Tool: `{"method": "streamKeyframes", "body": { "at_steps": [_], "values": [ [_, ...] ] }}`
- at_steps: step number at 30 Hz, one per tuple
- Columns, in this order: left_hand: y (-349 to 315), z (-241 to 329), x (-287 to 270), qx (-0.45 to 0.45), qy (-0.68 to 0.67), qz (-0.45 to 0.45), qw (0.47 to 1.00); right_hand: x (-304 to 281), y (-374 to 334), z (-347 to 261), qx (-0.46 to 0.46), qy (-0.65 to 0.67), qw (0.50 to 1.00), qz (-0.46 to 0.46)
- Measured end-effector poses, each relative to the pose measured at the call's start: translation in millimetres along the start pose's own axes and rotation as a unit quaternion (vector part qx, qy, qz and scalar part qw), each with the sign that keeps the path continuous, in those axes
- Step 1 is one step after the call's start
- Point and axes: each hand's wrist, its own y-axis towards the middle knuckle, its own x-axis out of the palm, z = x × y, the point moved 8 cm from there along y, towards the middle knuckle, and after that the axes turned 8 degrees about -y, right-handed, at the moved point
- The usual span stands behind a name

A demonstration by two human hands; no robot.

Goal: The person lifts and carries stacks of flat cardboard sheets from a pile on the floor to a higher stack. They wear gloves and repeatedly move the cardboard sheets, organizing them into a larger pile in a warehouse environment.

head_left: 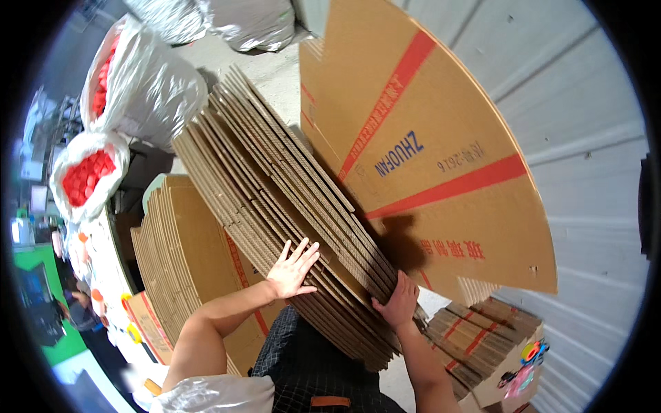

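Note:
In front of me stands a thick stack of flattened cardboard boxes (275, 186) on edge, its corrugated edges facing up and a gap opening along its middle. My left hand (292, 270) lies on these edges with fingers spread, holding nothing. At the near right end of the stack, my right hand (399, 300) grips the outer sheets, thumb on the edges and fingers on the far side, partly hidden. Just beyond that hand, a large brown cardboard sheet (447, 213) with red stripes leans upright by the wall.
More flattened boxes (196, 241) stand at left. Lower right, bundled cardboard (482, 337) sits beside small coloured items (530, 352). Plastic sacks of red pieces (89, 177) stand upper left, silvery bags (251, 24) at the back. A corrugated wall (578, 193) bounds the right. Another person (81, 310) is far left.

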Motion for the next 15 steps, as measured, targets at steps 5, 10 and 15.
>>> {"method": "streamKeyframes", "body": {
  "at_steps": [5, 10, 15],
  "values": [
    [11, -9, -25, 0.128, 0.044, -0.010, 0.991, -1, 12, -14, 0.103, 0.016, 0.992, -0.070],
    [27, -6, -8, 0.089, 0.037, -0.164, 0.982, 15, -30, -40, 0.143, 0.011, 0.983, -0.115],
    [19, 5, -17, 0.157, 0.079, -0.066, 0.982, 12, -45, -41, 0.159, 0.037, 0.986, 0.010]
  ]
}}
